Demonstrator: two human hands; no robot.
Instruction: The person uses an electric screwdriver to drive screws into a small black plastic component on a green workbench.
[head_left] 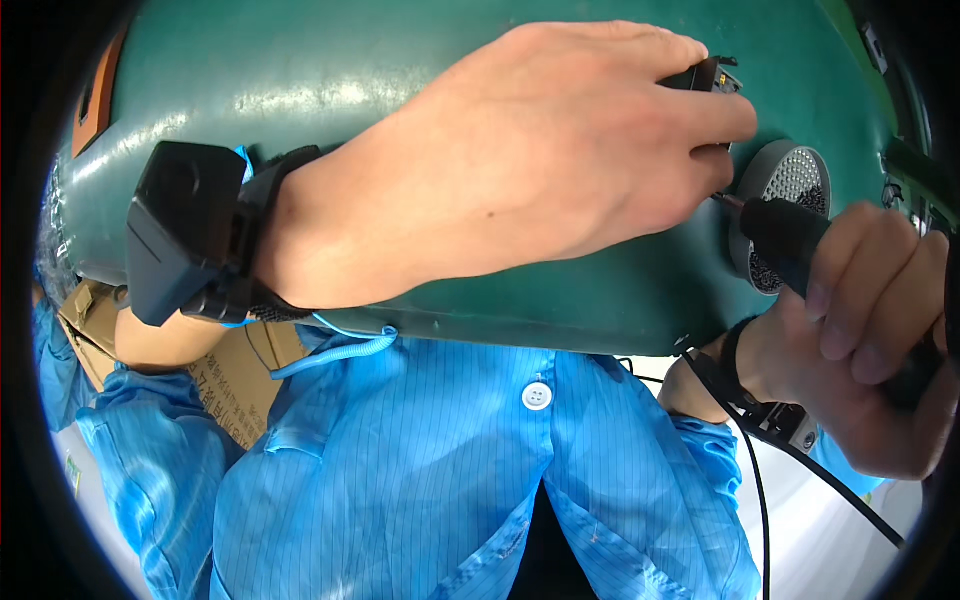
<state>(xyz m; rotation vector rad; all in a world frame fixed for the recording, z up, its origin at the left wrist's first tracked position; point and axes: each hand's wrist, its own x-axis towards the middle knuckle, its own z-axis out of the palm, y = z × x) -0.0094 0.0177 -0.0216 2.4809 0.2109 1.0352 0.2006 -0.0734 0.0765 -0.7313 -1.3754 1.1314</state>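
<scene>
My left hand (610,130) reaches across the table, fingers curled over a small black part (705,75) with some metal showing at its top end. Most of that part is hidden under the hand. At the right, my right hand (880,300) is wrapped round a black screwdriver (785,235), apparently a powered one. Its thin bit points left and touches or nearly touches the area under my left fingers; the exact contact is hidden. Just behind the screwdriver stands a round grey dish (745,250) with a perforated plate and many small dark screws.
A green mat (400,70) covers the table, its front edge close to my blue striped coat (440,430). A brown-orange piece (98,95) lies at the far left. Below the left side is a cardboard box (235,385). A black cable (840,490) hangs by my right wrist.
</scene>
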